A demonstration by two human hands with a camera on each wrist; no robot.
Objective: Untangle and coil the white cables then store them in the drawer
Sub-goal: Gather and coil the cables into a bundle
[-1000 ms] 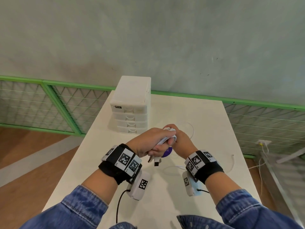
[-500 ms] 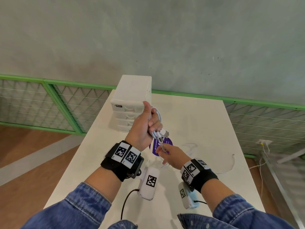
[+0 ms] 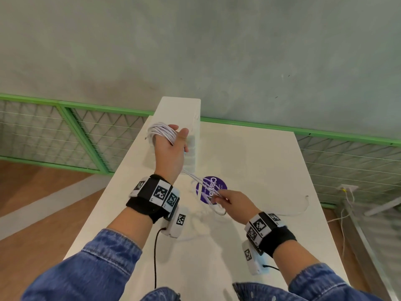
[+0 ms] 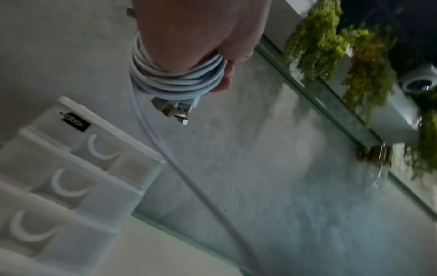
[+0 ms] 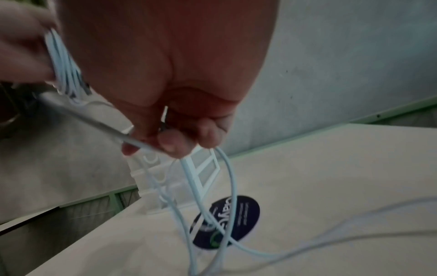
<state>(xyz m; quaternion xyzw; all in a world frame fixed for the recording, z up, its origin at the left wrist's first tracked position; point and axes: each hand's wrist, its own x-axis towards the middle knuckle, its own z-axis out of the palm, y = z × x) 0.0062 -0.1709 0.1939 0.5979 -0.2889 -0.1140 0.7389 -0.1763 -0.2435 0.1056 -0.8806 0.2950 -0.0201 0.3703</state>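
My left hand (image 3: pixel 173 137) is raised in front of the white drawer unit (image 3: pixel 182 114), with a white cable coil (image 3: pixel 161 132) wound round its fingers. In the left wrist view the coil (image 4: pixel 175 82) wraps the hand (image 4: pixel 208 56), and USB plugs (image 4: pixel 175 110) hang below it. Strands run taut from the coil down to my right hand (image 3: pixel 219 198), which pinches them above the table. The right wrist view shows those fingers (image 5: pixel 170 143) gripping the cable, with loose loops (image 5: pixel 227 186) hanging down. All drawers (image 4: pixel 71 168) look closed.
A round purple sticker (image 3: pixel 211 189) lies on the white table (image 3: pixel 249 161) under the strands. Another thin white cable (image 3: pixel 299 210) curves near the table's right edge. A green mesh railing (image 3: pixel 86 131) and a grey wall stand behind the table.
My left hand has lifted up and away to the left with the coil, drawing the cable taut. The right hand has stayed low, holding the strands.
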